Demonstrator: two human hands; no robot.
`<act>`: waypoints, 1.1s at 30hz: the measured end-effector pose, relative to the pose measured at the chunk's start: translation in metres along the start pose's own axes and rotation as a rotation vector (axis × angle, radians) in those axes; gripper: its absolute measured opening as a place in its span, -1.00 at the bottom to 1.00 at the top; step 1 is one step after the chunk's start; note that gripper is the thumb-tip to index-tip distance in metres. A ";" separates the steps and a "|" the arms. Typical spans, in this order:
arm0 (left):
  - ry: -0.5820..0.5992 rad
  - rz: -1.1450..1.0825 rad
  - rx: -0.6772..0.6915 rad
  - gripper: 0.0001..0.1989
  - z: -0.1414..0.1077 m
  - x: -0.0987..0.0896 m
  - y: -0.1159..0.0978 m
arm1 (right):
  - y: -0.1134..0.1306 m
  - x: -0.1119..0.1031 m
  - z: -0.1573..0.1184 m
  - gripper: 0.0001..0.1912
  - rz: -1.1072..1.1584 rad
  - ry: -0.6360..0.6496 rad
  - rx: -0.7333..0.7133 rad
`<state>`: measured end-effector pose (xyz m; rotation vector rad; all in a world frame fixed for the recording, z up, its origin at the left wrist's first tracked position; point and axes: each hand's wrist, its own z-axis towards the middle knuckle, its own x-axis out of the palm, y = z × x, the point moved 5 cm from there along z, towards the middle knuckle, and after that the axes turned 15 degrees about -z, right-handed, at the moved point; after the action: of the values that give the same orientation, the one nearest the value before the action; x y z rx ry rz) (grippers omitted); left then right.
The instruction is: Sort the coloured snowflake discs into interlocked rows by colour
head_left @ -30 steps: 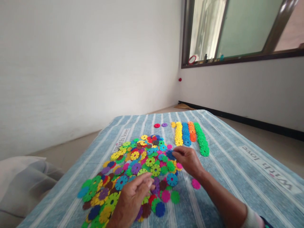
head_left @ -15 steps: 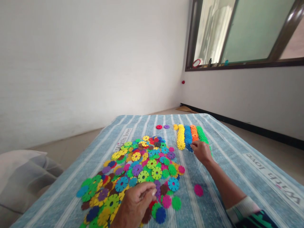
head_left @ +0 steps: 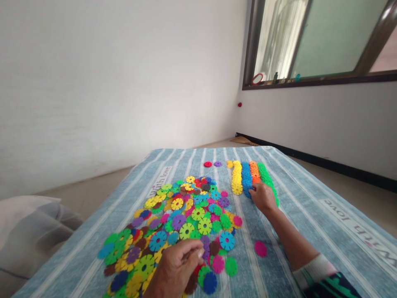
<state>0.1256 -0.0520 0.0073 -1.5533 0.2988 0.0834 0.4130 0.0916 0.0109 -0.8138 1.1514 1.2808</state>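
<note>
Your left hand (head_left: 175,269) covers the lower edge of the heap of plastic snowflake discs (head_left: 186,231), and its bunched fingers hide whatever may lie between them, so you cannot tell whether it grips a disc. Your right hand (head_left: 263,198) hides the near end of the blue row (head_left: 246,176) and sits against the green row (head_left: 264,178); whether it holds a disc is also unclear.

The heap lies at lower middle on a blue striped quilt (head_left: 313,215). Up and to its right, the yellow row (head_left: 236,178), blue row, orange row (head_left: 254,171) and green row lie side by side. A pink disc (head_left: 260,248) lies apart at right. White walls (head_left: 108,82) meet at upper centre, below a window (head_left: 313,41) at upper right.

Your hands are well apart, your right arm reaching in from lower right.
</note>
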 end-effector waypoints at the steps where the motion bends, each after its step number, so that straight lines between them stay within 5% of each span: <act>1: -0.001 0.009 -0.004 -0.77 0.000 0.000 0.000 | 0.001 0.000 0.000 -0.85 -0.005 0.002 -0.001; 33: 0.018 0.066 0.023 -0.77 0.000 0.002 -0.005 | 0.007 0.001 -0.009 -0.71 -0.083 0.093 0.032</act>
<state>0.1290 -0.0525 0.0116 -1.5227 0.3639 0.1174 0.4045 0.0847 0.0085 -0.8960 1.1966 1.1632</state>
